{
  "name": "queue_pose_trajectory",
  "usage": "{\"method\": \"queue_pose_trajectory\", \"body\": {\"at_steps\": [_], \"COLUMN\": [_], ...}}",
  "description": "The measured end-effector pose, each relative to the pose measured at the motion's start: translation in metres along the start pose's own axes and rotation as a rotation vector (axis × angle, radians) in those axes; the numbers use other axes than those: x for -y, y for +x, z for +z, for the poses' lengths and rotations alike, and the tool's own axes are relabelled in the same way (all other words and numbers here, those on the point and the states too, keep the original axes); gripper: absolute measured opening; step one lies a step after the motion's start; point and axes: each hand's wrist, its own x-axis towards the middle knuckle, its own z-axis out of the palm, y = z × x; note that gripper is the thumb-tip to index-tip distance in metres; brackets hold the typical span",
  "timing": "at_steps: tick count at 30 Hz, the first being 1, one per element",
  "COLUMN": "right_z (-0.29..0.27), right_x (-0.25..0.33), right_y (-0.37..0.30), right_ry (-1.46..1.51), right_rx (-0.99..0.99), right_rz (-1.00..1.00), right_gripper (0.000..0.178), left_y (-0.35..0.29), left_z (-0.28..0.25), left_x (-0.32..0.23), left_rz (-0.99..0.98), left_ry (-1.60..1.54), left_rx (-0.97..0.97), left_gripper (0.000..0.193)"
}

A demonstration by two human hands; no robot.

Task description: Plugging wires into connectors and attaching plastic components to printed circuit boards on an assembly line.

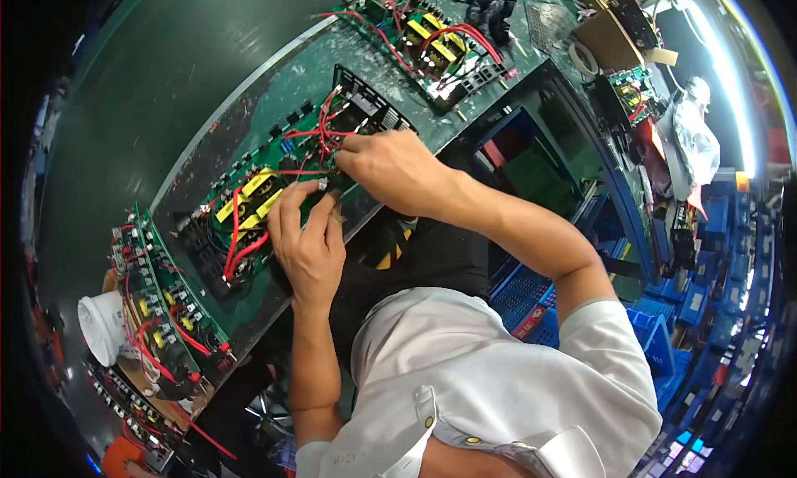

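A green circuit board [249, 204] with yellow transformers, black parts and red wires [311, 137] lies on the dark green workbench [274, 88]. My left hand [307, 237] rests on the board's near edge, fingers curled against it. My right hand [394, 166] sits just beyond, fingertips pinched at the bundle of red wires near the board's middle. The two hands almost touch. What the fingertips hold is hidden.
A second similar board [427, 42] lies further along the bench, with black gloves [488, 3] and a tape roll [584, 58] beyond. More boards [162, 312] are stacked at the left beside a white cup [100, 324]. Blue crates [647, 337] stand under the bench.
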Motion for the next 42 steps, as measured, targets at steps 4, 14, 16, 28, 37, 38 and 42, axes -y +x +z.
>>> {"method": "queue_pose_trajectory", "body": {"at_steps": [4, 14, 16, 28, 37, 38, 42], "right_z": [0.01, 0.01, 0.01, -0.145, -0.09, -0.092, -0.104], "right_x": [0.0, -0.008, -0.009, -0.17, -0.338, -0.338, -0.331], "right_y": [-0.007, -0.003, -0.006, -0.015, -0.03, -0.03, -0.061], "right_ry": [0.126, 0.329, 0.251, 0.142, 0.295, 0.359, 0.789], "right_rx": [-0.015, -0.021, -0.029, -0.726, -0.066, -0.09, -0.306], "right_rz": [0.043, 0.173, 0.178, 0.498, 0.98, 0.966, 0.961], "right_gripper": [0.018, 0.008, 0.01, 0.036, 0.028, 0.029, 0.021], "left_y": [-0.004, 0.002, 0.006, -0.004, -0.04, -0.042, -0.046], "left_z": [-0.002, 0.004, 0.004, -0.019, -0.022, -0.018, -0.007], "left_x": [0.0, -0.004, -0.007, -0.016, -0.065, -0.066, -0.062], "left_rz": [-0.034, -0.033, -0.02, -0.031, -0.215, -0.22, -0.169], "left_ry": [0.033, 0.022, 0.022, -0.057, -0.728, -0.74, -0.694], "left_rx": [-0.014, -0.045, -0.026, 0.033, 0.556, 0.591, 0.637], "left_gripper": [0.018, 0.016, 0.017, 0.019, 0.023, 0.024, 0.025]}}
